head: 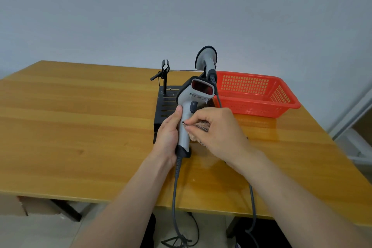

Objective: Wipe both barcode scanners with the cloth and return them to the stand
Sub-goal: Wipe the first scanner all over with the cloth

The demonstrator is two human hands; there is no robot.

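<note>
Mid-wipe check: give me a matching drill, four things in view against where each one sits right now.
1. grey barcode scanner with red window
2. second grey barcode scanner
3. tan fluffy cloth
4. red plastic mesh basket

A. resting on the wooden table
B. gripped by the left hand
C. perched on the black slotted stand
D. pinched by the right hand

Pairs: 1-B, 2-C, 3-D, 4-A

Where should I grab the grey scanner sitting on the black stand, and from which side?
Grip the grey barcode scanner by its narrow handle under the flared head, likely coming from the left: the handle stands nearly upright, and the red plastic basket crowds its right.
</note>
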